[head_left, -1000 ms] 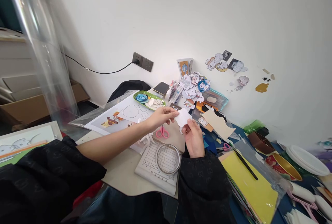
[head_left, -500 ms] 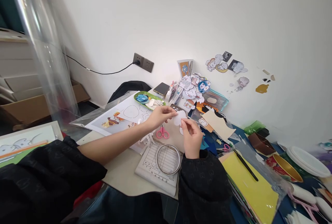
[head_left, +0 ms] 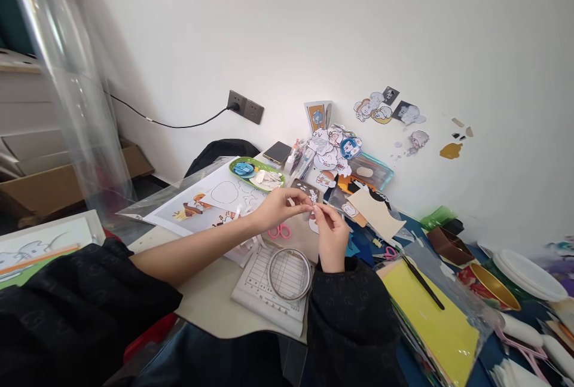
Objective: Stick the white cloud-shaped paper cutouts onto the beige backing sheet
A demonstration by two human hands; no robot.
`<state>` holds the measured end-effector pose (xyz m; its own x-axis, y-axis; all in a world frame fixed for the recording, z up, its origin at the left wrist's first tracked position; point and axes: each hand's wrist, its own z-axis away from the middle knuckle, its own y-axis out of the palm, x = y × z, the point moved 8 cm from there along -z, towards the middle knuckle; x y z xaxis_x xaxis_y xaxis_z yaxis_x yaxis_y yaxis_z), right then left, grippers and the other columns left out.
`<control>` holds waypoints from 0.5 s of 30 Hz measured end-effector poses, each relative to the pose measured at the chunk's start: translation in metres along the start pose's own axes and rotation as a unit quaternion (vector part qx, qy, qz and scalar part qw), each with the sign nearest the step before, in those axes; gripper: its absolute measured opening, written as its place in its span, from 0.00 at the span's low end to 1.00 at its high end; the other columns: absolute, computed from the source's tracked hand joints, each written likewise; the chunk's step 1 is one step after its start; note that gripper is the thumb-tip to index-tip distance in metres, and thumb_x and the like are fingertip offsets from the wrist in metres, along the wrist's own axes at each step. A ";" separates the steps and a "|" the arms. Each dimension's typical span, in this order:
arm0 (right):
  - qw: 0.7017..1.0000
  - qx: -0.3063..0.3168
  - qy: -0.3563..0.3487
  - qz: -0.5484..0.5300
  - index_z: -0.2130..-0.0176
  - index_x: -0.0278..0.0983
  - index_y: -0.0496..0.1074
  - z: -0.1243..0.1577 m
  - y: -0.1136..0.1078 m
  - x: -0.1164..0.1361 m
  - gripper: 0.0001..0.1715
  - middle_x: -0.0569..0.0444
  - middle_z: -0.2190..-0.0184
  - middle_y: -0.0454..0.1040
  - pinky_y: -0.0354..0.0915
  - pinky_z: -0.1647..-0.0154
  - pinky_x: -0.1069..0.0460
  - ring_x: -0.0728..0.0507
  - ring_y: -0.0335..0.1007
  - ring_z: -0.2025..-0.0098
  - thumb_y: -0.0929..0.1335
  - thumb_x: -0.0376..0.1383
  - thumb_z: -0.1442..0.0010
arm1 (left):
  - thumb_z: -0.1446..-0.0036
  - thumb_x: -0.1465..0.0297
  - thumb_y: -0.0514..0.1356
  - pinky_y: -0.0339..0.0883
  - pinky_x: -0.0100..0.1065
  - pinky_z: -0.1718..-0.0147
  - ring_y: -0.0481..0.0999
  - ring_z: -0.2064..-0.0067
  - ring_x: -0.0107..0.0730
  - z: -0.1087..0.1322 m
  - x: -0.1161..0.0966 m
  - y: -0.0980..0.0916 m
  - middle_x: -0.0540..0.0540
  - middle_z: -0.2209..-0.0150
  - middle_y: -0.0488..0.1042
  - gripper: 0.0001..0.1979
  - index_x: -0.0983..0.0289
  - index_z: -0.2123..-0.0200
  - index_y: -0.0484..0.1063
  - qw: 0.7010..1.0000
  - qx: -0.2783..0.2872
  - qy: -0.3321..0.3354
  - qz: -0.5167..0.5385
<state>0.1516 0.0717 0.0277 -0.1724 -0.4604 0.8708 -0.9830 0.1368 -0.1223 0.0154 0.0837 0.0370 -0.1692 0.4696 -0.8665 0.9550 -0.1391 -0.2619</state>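
1. Cream table point(head_left: 204, 300), near edge: a gridded pad point(head_left: 251, 282) lies here, bearing a silvery ring point(head_left: 269, 274).
2. Beyond the pad: pink-handled scissors point(head_left: 278, 229), partly hidden by the left hand point(head_left: 282, 209).
3. Left hand and right hand point(head_left: 333, 237): thumbs and fingertips meet, both pinching a pale paper piece point(head_left: 307, 216), mostly hidden, above the tabletop.
4. Farther: a green tray point(head_left: 258, 164) holds blue and white pieces; a dark phone point(head_left: 277, 152) lies behind.
5. Background: white wall point(head_left: 179, 28) with sockets point(head_left: 245, 106).

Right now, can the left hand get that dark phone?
Probably, with a stretch: nothing covers the phone. But the green tray lies partly between, and the left hand seems busy pinching something small.
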 end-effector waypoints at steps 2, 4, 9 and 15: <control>1.000 -0.002 0.013 -0.006 0.67 0.35 0.76 -0.001 -0.001 -0.003 0.14 0.51 0.72 0.75 0.66 0.67 0.50 0.45 0.70 0.70 0.67 0.43 0.46 | 0.46 0.60 0.59 0.59 0.26 0.75 0.69 0.69 0.28 0.000 -0.002 0.001 0.53 0.70 0.74 0.12 0.64 0.69 0.73 1.000 0.003 0.006 -0.006; 1.000 -0.003 0.022 -0.013 0.68 0.35 0.76 -0.003 -0.001 -0.006 0.14 0.53 0.74 0.74 0.65 0.68 0.51 0.46 0.68 0.72 0.68 0.44 0.47 | 0.46 0.60 0.58 0.59 0.26 0.74 0.69 0.68 0.28 0.001 -0.003 0.002 0.53 0.69 0.73 0.12 0.64 0.69 0.73 1.000 0.006 0.009 -0.010; 0.999 -0.007 0.036 -0.024 0.69 0.35 0.76 -0.005 -0.001 -0.011 0.16 0.55 0.77 0.72 0.63 0.71 0.52 0.47 0.65 0.74 0.68 0.46 0.49 | 0.45 0.60 0.57 0.59 0.26 0.74 0.67 0.68 0.28 0.000 -0.003 0.004 0.52 0.69 0.71 0.13 0.64 0.68 0.71 1.000 0.021 0.006 -0.008; 0.999 -0.002 0.034 -0.021 0.70 0.35 0.76 -0.004 -0.002 -0.008 0.15 0.54 0.75 0.72 0.63 0.70 0.52 0.46 0.66 0.72 0.68 0.45 0.49 | 0.44 0.61 0.56 0.59 0.26 0.73 0.67 0.68 0.28 0.001 -0.004 0.004 0.52 0.70 0.70 0.12 0.64 0.68 0.71 0.999 0.031 0.008 -0.011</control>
<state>0.1550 0.0788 0.0224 -0.1259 -0.4057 0.9053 -0.9890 0.1225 -0.0827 0.0202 0.0806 0.0390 -0.1851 0.4866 -0.8538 0.9344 -0.1819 -0.3062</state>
